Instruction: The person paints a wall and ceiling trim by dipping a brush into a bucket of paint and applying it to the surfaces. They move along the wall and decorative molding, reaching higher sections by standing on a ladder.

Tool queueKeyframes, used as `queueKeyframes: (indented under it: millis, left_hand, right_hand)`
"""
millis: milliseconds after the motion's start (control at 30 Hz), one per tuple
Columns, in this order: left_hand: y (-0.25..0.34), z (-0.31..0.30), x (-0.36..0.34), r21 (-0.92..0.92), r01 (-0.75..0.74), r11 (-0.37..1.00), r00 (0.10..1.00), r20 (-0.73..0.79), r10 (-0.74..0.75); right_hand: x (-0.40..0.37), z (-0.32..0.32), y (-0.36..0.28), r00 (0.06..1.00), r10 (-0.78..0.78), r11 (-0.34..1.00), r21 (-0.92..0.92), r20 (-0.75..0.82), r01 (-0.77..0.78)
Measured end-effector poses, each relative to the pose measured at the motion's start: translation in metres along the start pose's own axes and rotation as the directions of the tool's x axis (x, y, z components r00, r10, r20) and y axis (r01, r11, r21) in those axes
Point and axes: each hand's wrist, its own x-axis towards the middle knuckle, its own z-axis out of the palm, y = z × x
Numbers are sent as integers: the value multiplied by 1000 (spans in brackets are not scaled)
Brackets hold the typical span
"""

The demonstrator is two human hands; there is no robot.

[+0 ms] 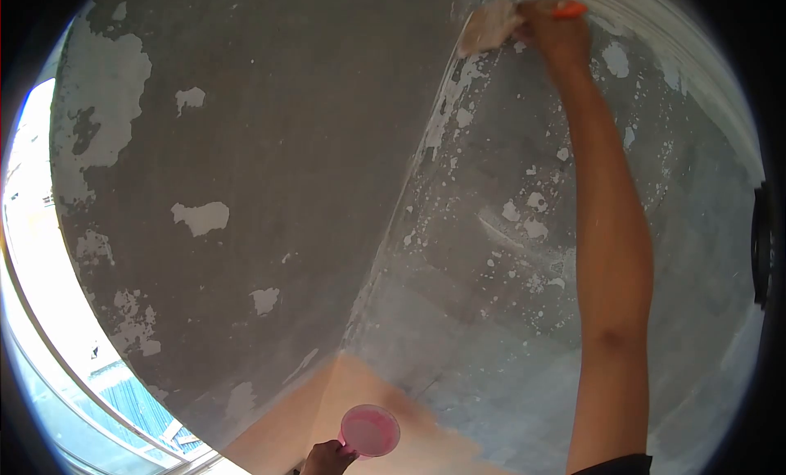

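Note:
High on the wall, my right hand [557, 34] is closed around a wide paintbrush [489, 28], whose orange handle end sticks out past the fingers. The brush's pale, flat head is blurred and lies at the upper end of the corner line between two grey wall faces. Low in the view, my left hand [326, 459] grips the short handle of a pink plastic dipper [370, 431]. Pinkish, cloudy liquid seems to fill part of the dipper, though its depth is hard to judge.
The left grey wall [286, 131] carries pale bare patches. White flecks and spots mark the right wall face [524, 229]. A bright window [49, 327] with a curved-looking frame borders the left side. Pale moulding [655, 24] runs along the upper right, and a dark object [761, 246] sits at the right edge.

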Motion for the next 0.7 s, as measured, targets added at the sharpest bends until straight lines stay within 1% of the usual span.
queueKeyframes:
  millis: [100,133,200,233,267,300,333,367,400,467,600,667,700]
  left_hand:
    - [-6,3,3,26,-58,998,998,-36,59]
    - [-9,5,4,25,-71,997,997,-42,72]
    - [-13,7,6,18,-38,999,998,-40,38]
    - [-12,7,7,12,19,1000,1000,-25,-19]
    - [-34,24,20,9,8,1000,1000,-29,-8]
    - [-72,54,37,66,-271,960,949,-146,278]
    - [-91,71,47,153,-518,842,807,-239,540]
    - [-32,24,14,-26,-190,982,980,-73,187]
    - [-38,28,17,-25,-195,981,979,-69,193]
    - [-56,39,24,27,-309,951,947,-88,310]
    - [-55,39,20,16,-327,945,938,-112,327]
    - [-40,27,9,-91,-174,981,980,-110,163]
    - [-55,38,18,-86,-178,980,980,-102,169]
  right_hand:
    - [39,0,-22,984,-52,996,-78,-170,39]
    - [47,-1,-23,983,-66,995,-82,-172,52]
    - [59,-3,-23,984,-52,997,-62,-171,42]
    - [64,-3,-22,985,-42,998,-54,-168,34]
    - [69,-4,-19,986,-31,999,-46,-165,24]
    - [73,-4,-16,987,-13,999,-38,-160,7]
    - [79,-6,-11,987,-18,999,-42,-160,11]
    - [84,-10,-7,987,-31,998,-51,-157,23]
    - [89,-13,-3,987,-44,998,-61,-154,35]
    - [95,-27,-5,987,-61,996,-70,-147,51]
    - [99,-54,-19,986,-97,995,-48,-134,91]
    - [102,-43,-21,984,-116,993,-29,-139,113]
    - [103,-32,-20,981,-122,992,-35,-152,118]
